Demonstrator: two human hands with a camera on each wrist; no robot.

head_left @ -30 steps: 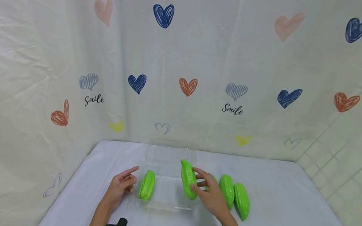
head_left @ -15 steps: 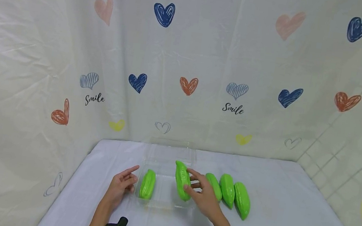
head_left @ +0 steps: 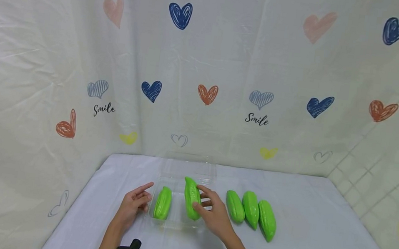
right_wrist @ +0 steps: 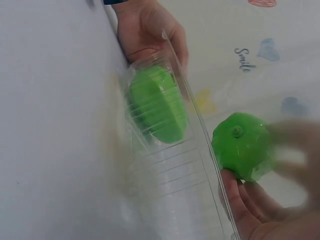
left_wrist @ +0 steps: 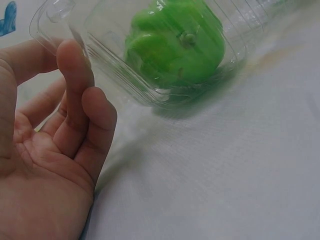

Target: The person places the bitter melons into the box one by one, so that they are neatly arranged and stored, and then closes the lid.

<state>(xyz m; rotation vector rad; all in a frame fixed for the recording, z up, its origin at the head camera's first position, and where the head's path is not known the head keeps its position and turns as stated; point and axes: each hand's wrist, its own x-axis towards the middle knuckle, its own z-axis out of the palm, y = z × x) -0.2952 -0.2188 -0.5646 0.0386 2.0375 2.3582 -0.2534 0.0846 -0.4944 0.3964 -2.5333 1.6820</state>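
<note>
My right hand [head_left: 215, 213] pinches a bright green, ridged artificial bitter melon [head_left: 191, 198] between thumb and fingers, its pointed tip facing away. It hangs over the right part of a clear plastic clamshell box [head_left: 176, 225]. A second bitter melon [head_left: 163, 203] lies lengthwise inside, along the box's left wall. Beside that wall is my left hand [head_left: 133, 202], index finger extended and the other fingers loosely bent; in the left wrist view its fingertips [left_wrist: 75, 62] are right at the box's side. The right wrist view shows the held bitter melon [right_wrist: 242, 145] above the rim.
Several more bitter melons [head_left: 250, 209] lie side by side on the white cloth [head_left: 304, 247] to the right of the box. The box's transparent lid [head_left: 188, 168] stands open at the back. Behind the table hangs a curtain [head_left: 230, 61] printed with hearts.
My right hand has carried the bitter melon leftward, from the box's right edge to over its inside. The loose bitter melons on the right are now uncovered. My left hand has stayed still.
</note>
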